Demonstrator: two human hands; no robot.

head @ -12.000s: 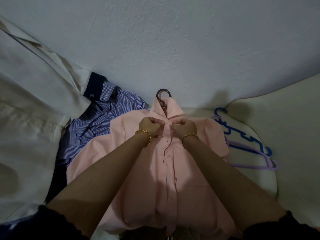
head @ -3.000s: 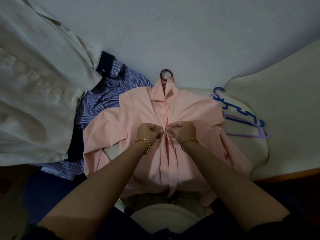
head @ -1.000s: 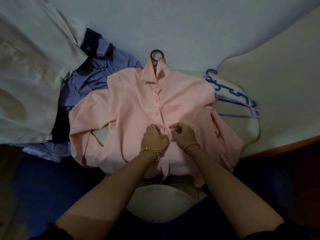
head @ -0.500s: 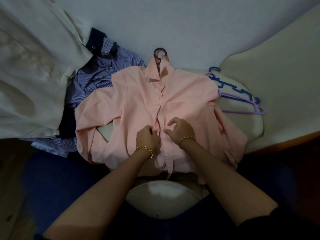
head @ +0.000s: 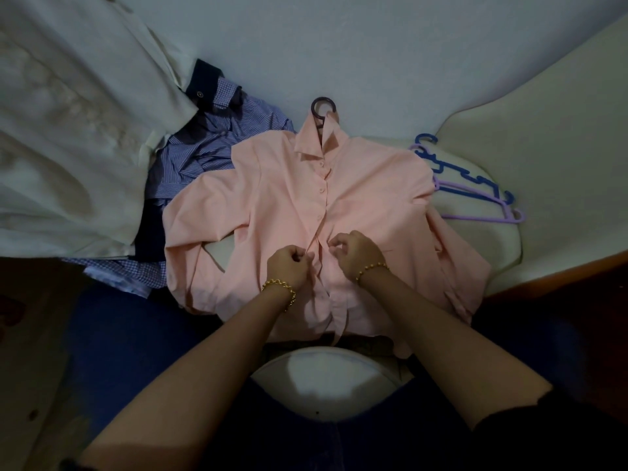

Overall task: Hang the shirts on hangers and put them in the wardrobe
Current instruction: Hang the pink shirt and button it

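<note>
Pinching placket of pink shirt [head: 289, 205], left hand [head: 289, 266] and right hand [head: 356, 251], fingers curled on cloth. Lies flat on cream cushion [head: 486, 243], hanger hook [head: 323, 108] at far edge. Likely soft, light, floppy: best lifted by hook.

Both hands [head: 289, 268] [head: 357, 250] on pink shirt [head: 282, 195] placket

Home: piled shirts [head: 289, 198], plastic hangers [head: 475, 193]

The left forearm [head: 210, 362] and right forearm [head: 441, 334] reached forward from the bottom corners and converged. The left hand [head: 289, 268] was curled, its fingertips pinching the front edge of the pink shirt [head: 278, 198]. The right hand [head: 356, 249], just beside it, pinched the same opening with bent fingers. The 2 hands were almost touching.
</note>
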